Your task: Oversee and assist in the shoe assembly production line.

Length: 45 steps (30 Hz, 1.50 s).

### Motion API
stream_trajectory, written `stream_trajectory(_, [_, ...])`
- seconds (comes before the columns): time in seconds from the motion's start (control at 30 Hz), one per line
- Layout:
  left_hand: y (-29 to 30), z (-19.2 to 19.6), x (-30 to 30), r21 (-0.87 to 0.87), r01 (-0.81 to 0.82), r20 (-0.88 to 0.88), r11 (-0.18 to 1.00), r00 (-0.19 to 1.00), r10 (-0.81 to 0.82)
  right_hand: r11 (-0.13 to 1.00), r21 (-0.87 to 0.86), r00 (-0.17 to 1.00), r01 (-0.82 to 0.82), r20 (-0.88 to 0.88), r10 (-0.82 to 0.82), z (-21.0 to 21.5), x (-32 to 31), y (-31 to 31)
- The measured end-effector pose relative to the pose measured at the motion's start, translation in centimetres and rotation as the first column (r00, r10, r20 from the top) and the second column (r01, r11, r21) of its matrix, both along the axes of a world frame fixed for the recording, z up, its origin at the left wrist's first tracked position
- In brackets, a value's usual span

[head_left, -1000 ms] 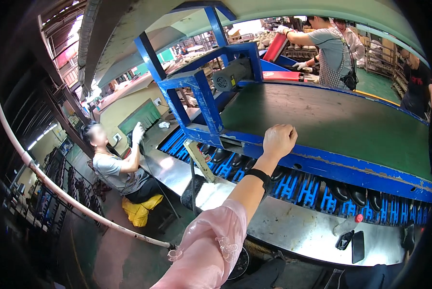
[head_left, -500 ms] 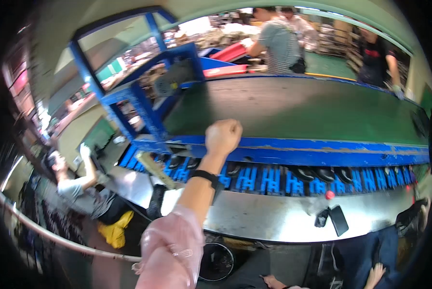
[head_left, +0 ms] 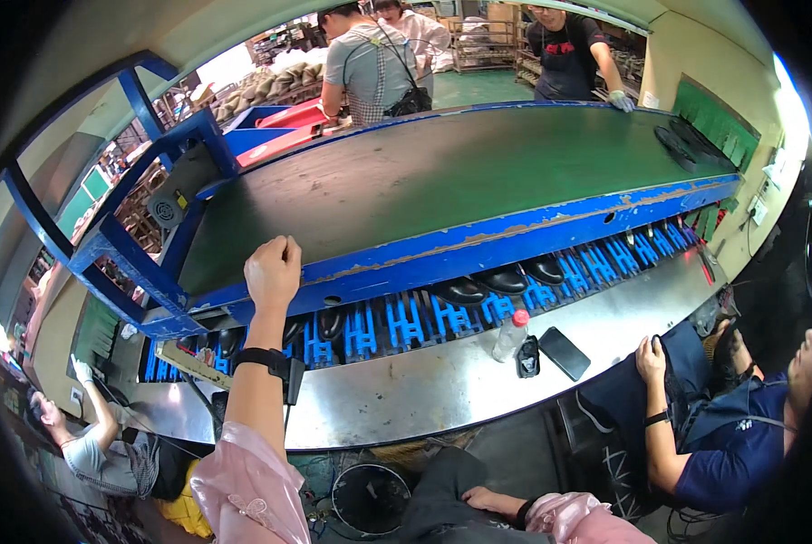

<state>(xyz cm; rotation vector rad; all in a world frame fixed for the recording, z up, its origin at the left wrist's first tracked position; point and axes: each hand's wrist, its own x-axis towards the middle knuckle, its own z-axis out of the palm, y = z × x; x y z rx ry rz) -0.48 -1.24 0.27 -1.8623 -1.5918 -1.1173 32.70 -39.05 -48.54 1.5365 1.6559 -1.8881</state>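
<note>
Head view: blue frame (head_left: 141, 258) and bottle (head_left: 511, 339) flank the left hand (head_left: 274, 272).

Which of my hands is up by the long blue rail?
Your left hand, in a loose fist, is up by the blue rail; your right hand is low, on your dark trousers.

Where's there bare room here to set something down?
The green belt is bare between the left hand and the dark flat pieces at its right end. The metal ledge has a bare stretch between the wristband and the bottle, and another right of the phone. Crowded: bottle, phone and small black item cluster together; black shoes lie along the blue slats.
</note>
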Motion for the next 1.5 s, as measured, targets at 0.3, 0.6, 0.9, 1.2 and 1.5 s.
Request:
stream_trajectory(0.3, [1.3, -0.4, 1.5, 0.014, 0.028, 0.036, 0.999, 0.999, -0.029, 0.812, 0.52, 0.935, 0.267, -0.342, -0.089, 19.3, 2.5, 12.9])
stream_trajectory(0.6, [0.7, -0.4, 1.1, 0.001, 0.021, 0.022, 1.0, 1.0, -0.021, -0.041, 0.755, 0.749, 0.654, -0.654, -0.107, 47.6, 3.6, 30.4])
stream_trajectory(0.9, [0.9, -0.5, 1.7, 0.046, 0.048, 0.01, 0.998, 0.999, -0.049, -0.229, 0.973, 0.867, 0.009, -0.122, -0.483, 49.3, 4.2, 43.7])
stream_trajectory(1.2, [1.1, -0.2, 1.3, 0.034, 0.059, 0.03, 0.998, 0.998, -0.06, -0.225, 0.97, 0.85, 0.091, -0.193, -0.49, 48.7, 3.9, 44.4])
stream_trajectory(1.5, [0.9, -0.7, 1.0, -0.004, 0.021, 0.003, 1.0, 1.0, -0.021, -0.377, 0.919, 0.858, 0.116, -0.284, -0.429, 48.0, 3.1, 42.7])
